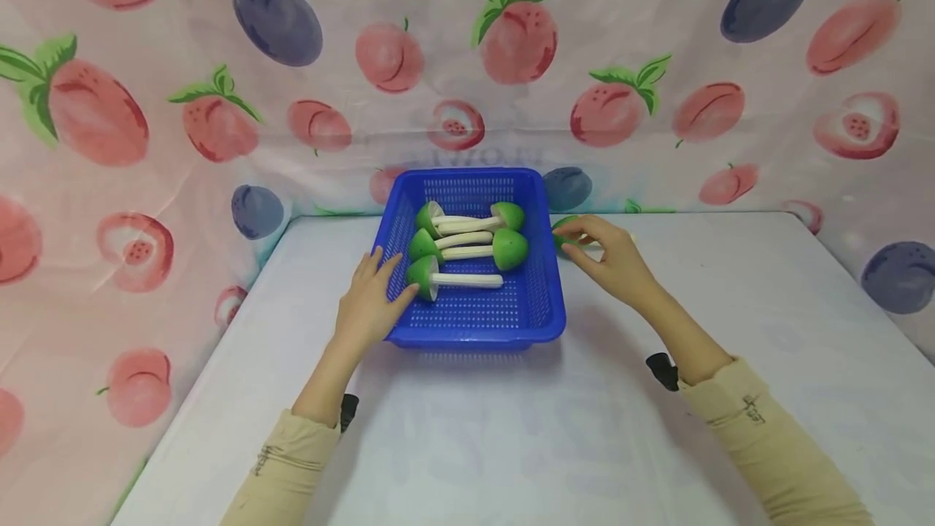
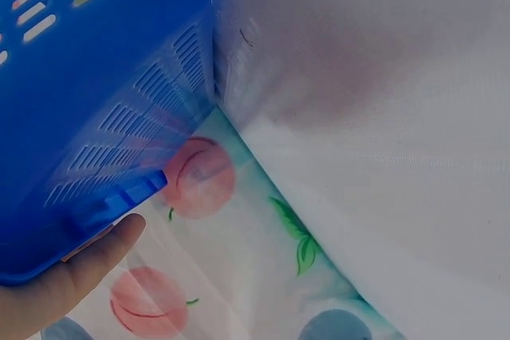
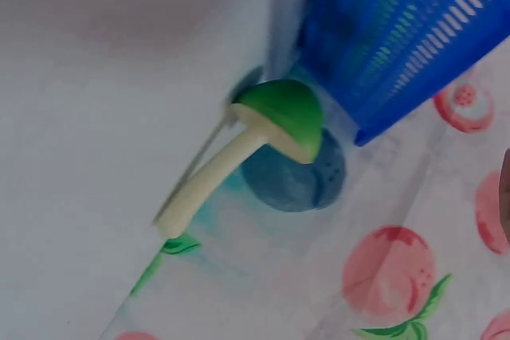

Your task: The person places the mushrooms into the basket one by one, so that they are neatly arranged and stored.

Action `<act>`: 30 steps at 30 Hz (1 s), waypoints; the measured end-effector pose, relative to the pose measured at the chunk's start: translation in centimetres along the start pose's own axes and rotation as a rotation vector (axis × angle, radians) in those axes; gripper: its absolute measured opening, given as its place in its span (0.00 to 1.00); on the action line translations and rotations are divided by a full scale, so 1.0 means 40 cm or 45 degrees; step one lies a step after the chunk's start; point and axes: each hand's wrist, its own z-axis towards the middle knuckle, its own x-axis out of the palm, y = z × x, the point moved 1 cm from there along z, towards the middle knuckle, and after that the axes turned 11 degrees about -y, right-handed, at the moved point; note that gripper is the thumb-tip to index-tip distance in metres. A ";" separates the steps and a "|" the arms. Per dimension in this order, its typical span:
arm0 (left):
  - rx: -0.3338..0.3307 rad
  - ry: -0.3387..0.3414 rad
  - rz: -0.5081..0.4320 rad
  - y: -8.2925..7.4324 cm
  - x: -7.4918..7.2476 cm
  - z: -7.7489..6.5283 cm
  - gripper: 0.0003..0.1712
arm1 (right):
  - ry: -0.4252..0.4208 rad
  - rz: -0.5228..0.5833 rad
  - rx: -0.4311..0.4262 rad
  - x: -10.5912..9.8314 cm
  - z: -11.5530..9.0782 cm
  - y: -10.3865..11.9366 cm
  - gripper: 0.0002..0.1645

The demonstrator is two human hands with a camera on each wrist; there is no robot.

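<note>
My left hand (image 1: pixel 370 299) lies at the left rim of a blue plastic basket (image 1: pixel 475 337), fingers spread and fairly straight. Its thumb reaches over the inside, close to the cap of the nearest toy mushroom (image 1: pixel 467 281). Several green-capped mushrooms with white stems lie in the basket. In the left wrist view, a finger (image 2: pixel 107 248) runs along the rim. Right of the basket, my right hand (image 1: pixel 609 262) hovers over another green mushroom (image 3: pixel 287 117), thumb and forefinger apart. That mushroom lies on the table, partly hidden by the hand in the head view.
A white cloth (image 1: pixel 467 437) covers the table. Behind and to the left hangs a fruit-print cloth (image 1: pixel 453 47) that meets the table just beyond the basket.
</note>
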 end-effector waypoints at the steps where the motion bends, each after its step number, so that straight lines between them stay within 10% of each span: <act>1: -0.001 -0.002 0.002 0.000 -0.001 0.000 0.38 | -0.005 -0.020 0.010 0.001 -0.003 -0.008 0.12; 30: -0.016 -0.017 -0.034 -0.004 -0.001 -0.003 0.36 | 0.355 -0.470 0.205 0.032 0.045 -0.209 0.41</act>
